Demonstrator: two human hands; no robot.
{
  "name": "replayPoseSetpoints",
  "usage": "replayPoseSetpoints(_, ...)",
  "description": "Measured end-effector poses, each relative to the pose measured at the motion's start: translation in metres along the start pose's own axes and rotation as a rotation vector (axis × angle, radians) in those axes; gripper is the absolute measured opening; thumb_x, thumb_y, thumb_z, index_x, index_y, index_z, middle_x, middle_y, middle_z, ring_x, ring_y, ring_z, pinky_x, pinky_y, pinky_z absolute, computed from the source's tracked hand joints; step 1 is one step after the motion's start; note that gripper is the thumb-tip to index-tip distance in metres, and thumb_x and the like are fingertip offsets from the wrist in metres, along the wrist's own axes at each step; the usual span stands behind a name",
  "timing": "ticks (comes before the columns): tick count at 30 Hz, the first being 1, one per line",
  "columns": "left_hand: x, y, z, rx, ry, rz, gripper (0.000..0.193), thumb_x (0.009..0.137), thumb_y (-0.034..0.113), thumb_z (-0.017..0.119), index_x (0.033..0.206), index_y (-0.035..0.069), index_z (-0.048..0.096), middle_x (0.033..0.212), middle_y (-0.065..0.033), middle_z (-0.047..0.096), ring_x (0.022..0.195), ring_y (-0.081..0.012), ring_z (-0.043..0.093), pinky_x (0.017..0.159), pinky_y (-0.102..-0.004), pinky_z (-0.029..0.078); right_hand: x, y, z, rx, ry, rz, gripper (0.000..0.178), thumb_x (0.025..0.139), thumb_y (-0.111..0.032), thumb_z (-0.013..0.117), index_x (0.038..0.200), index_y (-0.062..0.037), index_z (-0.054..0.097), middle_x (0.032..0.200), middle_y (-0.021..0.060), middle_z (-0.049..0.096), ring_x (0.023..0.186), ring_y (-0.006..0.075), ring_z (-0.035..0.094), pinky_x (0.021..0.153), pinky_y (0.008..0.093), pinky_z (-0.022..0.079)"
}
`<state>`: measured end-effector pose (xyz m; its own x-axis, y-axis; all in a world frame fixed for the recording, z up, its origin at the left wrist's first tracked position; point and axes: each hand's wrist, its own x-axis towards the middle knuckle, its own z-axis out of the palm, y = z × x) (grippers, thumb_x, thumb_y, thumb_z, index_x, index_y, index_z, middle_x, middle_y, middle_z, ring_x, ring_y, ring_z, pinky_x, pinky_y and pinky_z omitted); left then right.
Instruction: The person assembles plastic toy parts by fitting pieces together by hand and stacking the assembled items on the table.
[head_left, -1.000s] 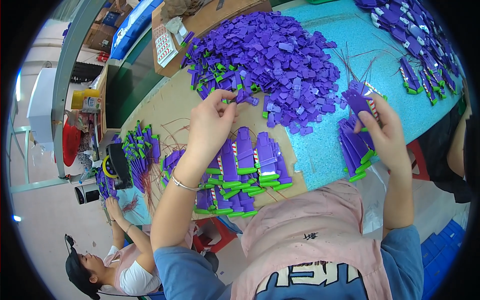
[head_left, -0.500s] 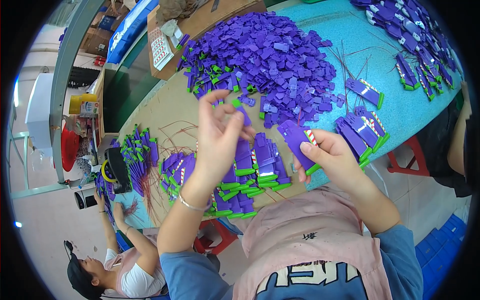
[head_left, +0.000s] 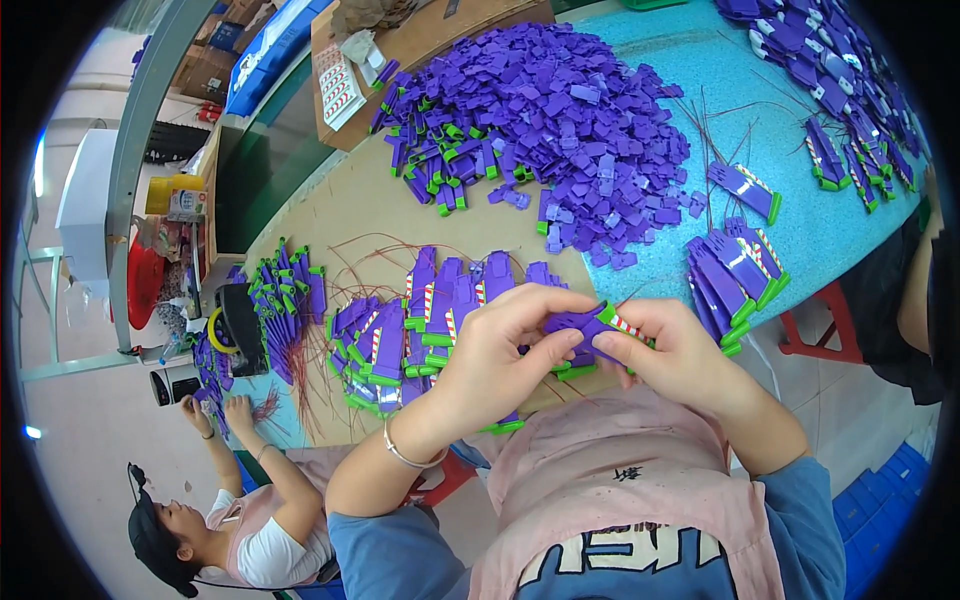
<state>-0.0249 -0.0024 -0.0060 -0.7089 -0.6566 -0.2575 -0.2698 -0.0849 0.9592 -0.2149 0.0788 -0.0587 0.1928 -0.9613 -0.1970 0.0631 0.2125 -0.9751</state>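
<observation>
Both of my hands meet just above the table's near edge, over my pink apron. My left hand (head_left: 505, 350) and my right hand (head_left: 672, 352) together pinch one flat purple plastic piece (head_left: 590, 322) with a green end and a red-and-white striped strip. Under my left hand lie rows of finished purple-and-green pieces (head_left: 420, 320). A second short row of the same pieces (head_left: 732, 270) lies just beyond my right hand. Farther out spreads a big heap of loose purple parts (head_left: 560, 110).
Thin red wires (head_left: 350, 255) lie on the tan part of the table (head_left: 330, 210). More purple pieces (head_left: 830, 70) fill the far right of the turquoise top. A cardboard box (head_left: 420, 45) stands at the back. A seated person (head_left: 240, 500) at lower left handles similar pieces.
My right hand carried a purple piece from the right-hand pile in toward my body. My left hand came back from the heap and now grips the same piece.
</observation>
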Motion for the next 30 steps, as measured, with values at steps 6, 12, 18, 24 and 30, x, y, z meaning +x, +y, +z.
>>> replayPoseSetpoints(6,-0.002,0.000,0.008,0.357,0.046,0.050,0.014,0.087,0.012,0.069,0.088,0.000,0.064,0.090,-0.0059,0.063,0.082,-0.0144,0.059,0.071,-0.0314,0.046,0.006,-0.021,0.022,-0.224,0.122,-0.336,0.071,0.082,-0.008,0.070,0.145,-0.0065,0.037,0.098,0.0194,0.063,0.092,0.0345,0.065,0.080,0.0395,0.050)
replayPoseSetpoints(12,0.002,-0.003,-0.035,-0.474,0.101,0.345,0.036,0.099,0.021,0.045,0.073,0.000,0.058,0.080,-0.0081,0.055,0.078,-0.0170,0.053,0.073,-0.0292,0.043,0.005,-0.005,0.014,-0.126,-0.022,-0.280,0.063,0.085,-0.006,0.066,0.142,-0.0038,0.040,0.111,0.0234,0.063,0.099,0.0373,0.064,0.084,0.0428,0.050)
replayPoseSetpoints(18,0.018,-0.020,-0.081,0.570,0.410,0.177,0.026,0.098,0.016,0.050,0.089,-0.002,0.065,0.088,-0.0152,0.066,0.089,-0.0278,0.061,0.087,-0.0376,0.045,0.008,-0.012,0.015,-0.261,-0.014,-0.318,0.045,0.084,-0.014,0.069,0.124,0.0002,0.056,0.104,0.0174,0.062,0.096,0.0348,0.060,0.083,0.0401,0.047)
replayPoseSetpoints(24,0.027,-0.025,-0.089,0.881,0.261,0.179,0.016,0.093,0.010,0.055,0.096,-0.001,0.065,0.087,-0.0152,0.067,0.089,-0.0315,0.063,0.082,-0.0399,0.048,0.039,-0.012,0.043,-0.455,-0.020,-0.487,0.050,0.075,-0.020,0.078,0.118,-0.0048,0.058,0.110,0.0121,0.061,0.112,0.0299,0.055,0.101,0.0441,0.039)
replayPoseSetpoints(30,0.018,-0.022,-0.089,0.884,0.203,0.085,0.012,0.091,0.010,0.058,0.093,-0.001,0.064,0.083,-0.0160,0.067,0.080,-0.0326,0.065,0.076,-0.0407,0.050,0.048,0.011,0.061,-0.496,-0.108,-0.542,0.050,0.077,-0.020,0.076,0.121,-0.0042,0.058,0.131,0.0137,0.058,0.132,0.0309,0.046,0.114,0.0506,0.028)
